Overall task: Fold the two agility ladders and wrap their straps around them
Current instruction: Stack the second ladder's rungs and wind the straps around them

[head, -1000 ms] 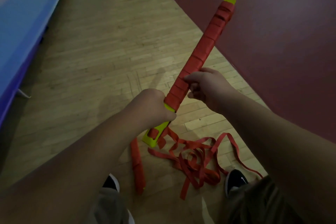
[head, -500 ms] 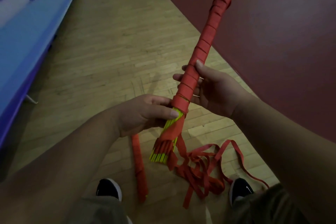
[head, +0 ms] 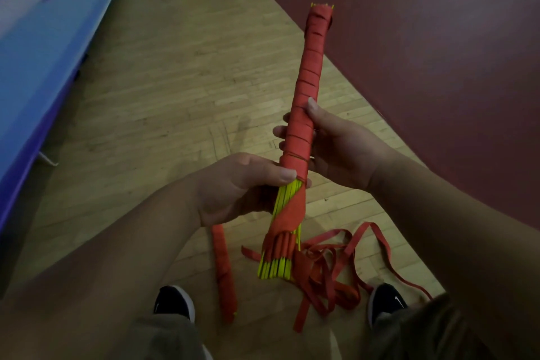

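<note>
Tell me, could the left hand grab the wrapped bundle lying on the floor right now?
Probably not yet: the left hand grips the half-wrapped ladder and would have to let go first. Nothing covers the floor bundle itself.

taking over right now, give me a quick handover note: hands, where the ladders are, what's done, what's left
Left hand: grips the held ladder at the lower edge of the wrap, thumb on top.
Right hand: holds the same bundle just above, thumb along it.
Done: held ladder is folded, with strap wound from the far end down to the left hand. Second ladder lies on the wooden floor and looks wrapped.
Left: yellow rungs are bare at the near end, and the loose strap lies tangled on the floor below. Wind it over the bare end and secure it.
</note>
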`<state>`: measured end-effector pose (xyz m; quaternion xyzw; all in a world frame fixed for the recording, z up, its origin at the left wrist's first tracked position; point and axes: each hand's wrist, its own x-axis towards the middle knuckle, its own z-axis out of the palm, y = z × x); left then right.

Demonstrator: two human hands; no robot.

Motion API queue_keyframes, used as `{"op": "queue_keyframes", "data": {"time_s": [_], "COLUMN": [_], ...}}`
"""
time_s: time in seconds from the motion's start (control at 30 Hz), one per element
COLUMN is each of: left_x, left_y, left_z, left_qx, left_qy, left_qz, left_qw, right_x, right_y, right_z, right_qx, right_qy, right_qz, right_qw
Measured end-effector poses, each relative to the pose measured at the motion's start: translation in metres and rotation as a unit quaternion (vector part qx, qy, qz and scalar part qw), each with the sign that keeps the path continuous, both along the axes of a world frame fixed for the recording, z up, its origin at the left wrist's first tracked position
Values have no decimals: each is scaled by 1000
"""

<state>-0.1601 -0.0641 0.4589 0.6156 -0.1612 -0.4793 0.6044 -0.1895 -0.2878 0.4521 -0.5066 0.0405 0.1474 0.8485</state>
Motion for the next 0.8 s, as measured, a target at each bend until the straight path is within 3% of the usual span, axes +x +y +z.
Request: {"op": "queue_keyframes", "data": {"time_s": [0.23, 0.4, 0.6, 0.8], "left_x": [10, 22, 22, 24], "left_y": [11, 17, 16, 9], "left_z": [-1, 0, 4, 2], "left_qx": [8, 102, 224, 247], "left_qy": [-34, -82, -180, -250], "left_qz": [-4, -72, -133, -124], "left_qw": [999, 989, 948, 928], "right_x": [1, 1, 0, 3], "right_y": [2, -2, 0, 2], "right_z": [-1, -3, -8, -15], "right_qx": [-9, -73, -106, -148], "right_qy": [-14, -32, -16, -8], "right_qz": [19, 3, -32, -82], "right_qw": [1000, 997, 994, 986]}}
